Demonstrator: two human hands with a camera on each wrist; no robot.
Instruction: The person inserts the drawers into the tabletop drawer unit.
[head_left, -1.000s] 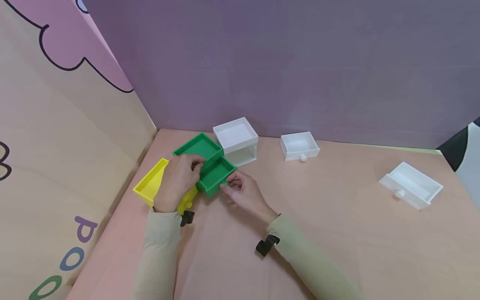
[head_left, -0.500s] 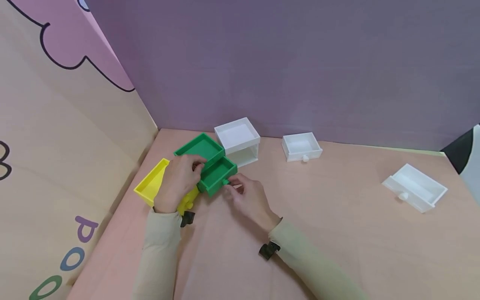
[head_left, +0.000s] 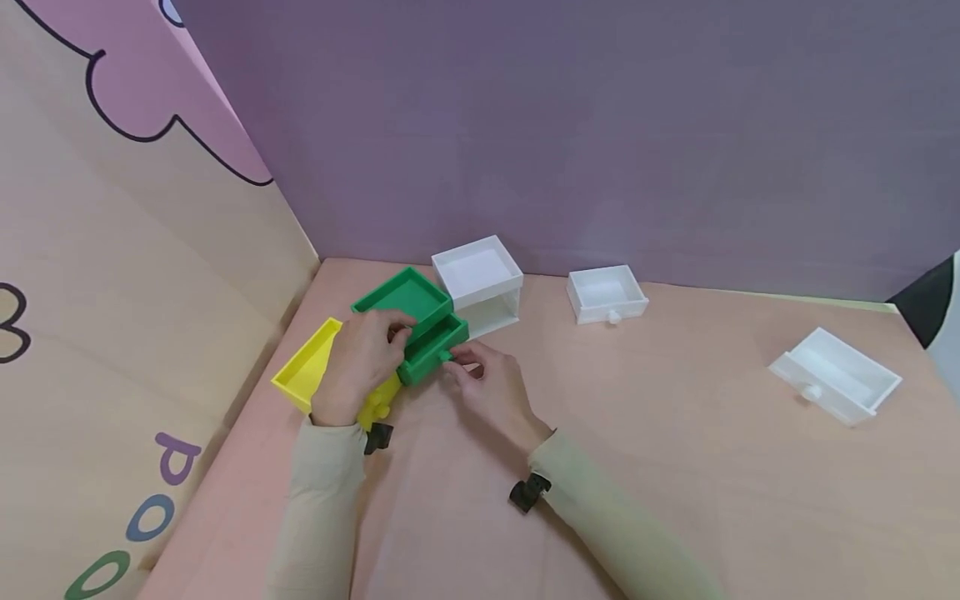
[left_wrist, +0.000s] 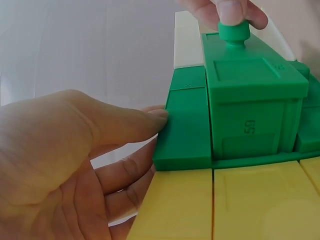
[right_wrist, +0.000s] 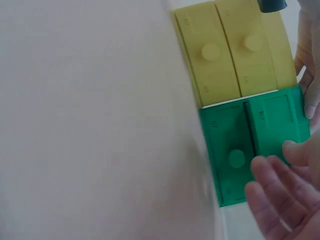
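A green cabinet (head_left: 408,293) stands between a yellow cabinet (head_left: 302,375) and a white cabinet (head_left: 480,273). Its upper drawer (head_left: 429,360) sticks partway out of the front. My left hand (head_left: 360,358) holds the green cabinet; in the left wrist view the thumb of the left hand (left_wrist: 75,150) lies against its edge, with the other fingers partly hidden behind. My right hand (head_left: 498,396) pinches the round knob (head_left: 445,356) of that drawer. The left wrist view shows the fingertips around the knob (left_wrist: 234,32). A second green knob (right_wrist: 236,158) sits on the neighbouring closed drawer.
A small white drawer (head_left: 606,293) lies near the back edge, and another white drawer (head_left: 836,375) is at the far right. The white cabinet has an empty opening in front. A patterned wall (head_left: 150,275) stands at the left, a purple-grey one (head_left: 562,133) behind.
The green drawer has slid farther into its cabinet, and my right hand has moved slightly up and left with it. My left hand has kept its hold.
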